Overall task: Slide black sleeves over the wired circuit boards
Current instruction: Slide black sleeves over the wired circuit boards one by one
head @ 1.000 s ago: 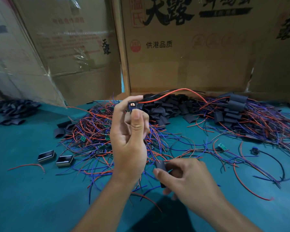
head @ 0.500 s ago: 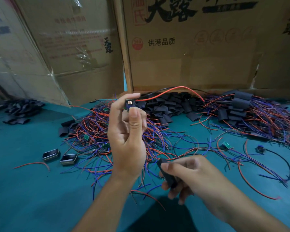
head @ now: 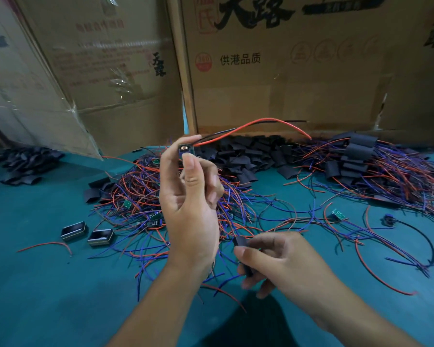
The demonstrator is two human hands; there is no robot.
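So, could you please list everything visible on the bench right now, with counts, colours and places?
small wired circuit board: one, red and black leads, pinched in left hand
black tubular sleeve: one, in right hand
loose black sleeves pile: many, back centre
tangled red and blue wires: many, across the centre
black rectangular metal housings: two, left
teal bench mat: one, underneath
brown cardboard boxes: several, behind
left hand: raised, centre
right hand: lower right

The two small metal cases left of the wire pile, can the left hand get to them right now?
Probably not yet: the left hand is pinching a wired circuit board. The metal cases themselves lie uncovered.
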